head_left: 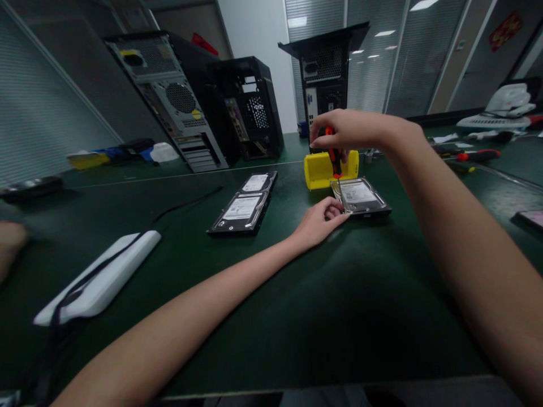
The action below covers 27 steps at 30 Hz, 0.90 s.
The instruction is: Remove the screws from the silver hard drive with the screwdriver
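A hard drive lies label up on the green table. My left hand is at its left front corner, fingers curled and thumb against the edge; what the fingers pinch, if anything, is too small to tell. From above, my right hand grips a red and black screwdriver held nearly upright, its tip at the drive's left edge. Directly behind the drive sits a yellow plastic holder. Two more hard drives lie end to end, left of my left hand.
Computer cases stand along the back. A white object with a black cable lies at left. Another person's hand shows at the left edge. Red-handled tools and a white device are at right.
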Available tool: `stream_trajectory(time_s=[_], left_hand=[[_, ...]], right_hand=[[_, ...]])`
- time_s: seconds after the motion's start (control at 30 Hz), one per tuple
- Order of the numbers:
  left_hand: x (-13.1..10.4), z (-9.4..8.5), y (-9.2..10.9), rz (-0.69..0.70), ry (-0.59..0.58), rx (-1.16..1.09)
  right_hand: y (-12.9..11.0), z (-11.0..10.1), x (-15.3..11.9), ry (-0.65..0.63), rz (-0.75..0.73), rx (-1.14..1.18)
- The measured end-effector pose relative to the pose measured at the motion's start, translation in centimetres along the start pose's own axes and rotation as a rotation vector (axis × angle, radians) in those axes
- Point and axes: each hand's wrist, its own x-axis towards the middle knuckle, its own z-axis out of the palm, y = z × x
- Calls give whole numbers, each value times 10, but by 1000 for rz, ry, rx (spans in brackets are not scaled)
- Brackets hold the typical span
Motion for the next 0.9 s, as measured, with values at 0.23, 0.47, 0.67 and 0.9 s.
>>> stream_trajectory(time_s=[0.23, 0.47, 0.67, 0.9], left_hand=[[0, 1, 1, -15, 5, -10], [0, 0, 3, -8, 2, -22], [0, 0, 2, -11, -1, -19], [0, 0, 0, -12, -6, -18]], right_hand=[[2, -1, 3, 10, -6, -19], [6, 1, 0, 6, 22, -12], [2, 2, -1, 0, 17, 31], [3, 2, -1, -13, 29, 53]])
